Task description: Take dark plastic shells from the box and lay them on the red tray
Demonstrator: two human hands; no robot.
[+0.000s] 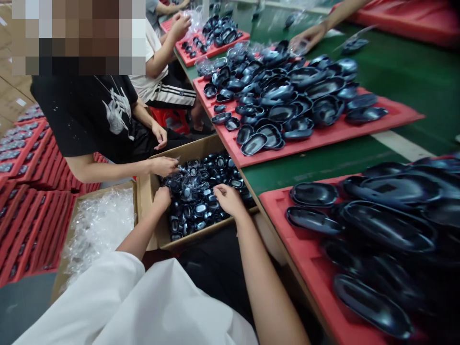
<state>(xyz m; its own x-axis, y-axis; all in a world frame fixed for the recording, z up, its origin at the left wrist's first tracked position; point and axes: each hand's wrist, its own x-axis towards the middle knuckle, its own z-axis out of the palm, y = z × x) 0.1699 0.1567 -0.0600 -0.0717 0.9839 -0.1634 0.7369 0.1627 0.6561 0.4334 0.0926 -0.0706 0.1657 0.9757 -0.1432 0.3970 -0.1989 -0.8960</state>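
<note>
As a co-worker's hand reaches in from ten o'clock, dark cases fill a carton. At its nine, the worker's left hand hides its fingertips; at three, the right hand curls. Whether either pinches anything cannot be told.

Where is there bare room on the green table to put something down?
On the green strip between the nearest red tray and the next red tray, and on the stretch right of that next tray. Both trays are crowded with dark shells. The cardboard box, where the left hand and right hand are, is crowded too.
</note>
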